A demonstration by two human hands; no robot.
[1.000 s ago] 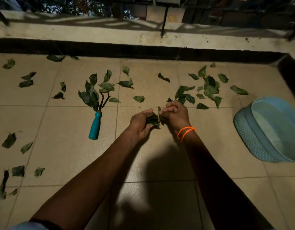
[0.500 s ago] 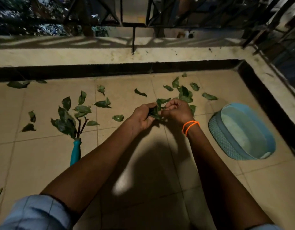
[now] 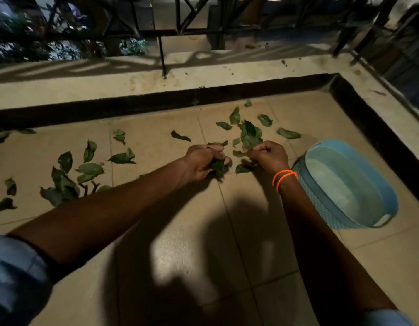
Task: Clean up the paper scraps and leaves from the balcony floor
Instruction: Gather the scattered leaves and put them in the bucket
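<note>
I'm crouching over the balcony floor (image 3: 185,243) with both arms stretched out, and my left hand (image 3: 200,161) is curling its fingers tight around a bunch of leaves (image 3: 219,166) I'm holding just above the tiles. My right hand (image 3: 269,156), the one wearing the orange bracelets (image 3: 283,177), is bunching its fingers together right at the near edge of the leaf pile (image 3: 249,135), though I honestly can't tell if it's pinching a leaf or nothing. That pile is sitting near the far right corner of the floor, with more loose leaves (image 3: 90,169) lying scattered out toward the left edge. The blue basket (image 3: 352,184) is lying on its side by the right edge, just beside my right wrist.
</note>
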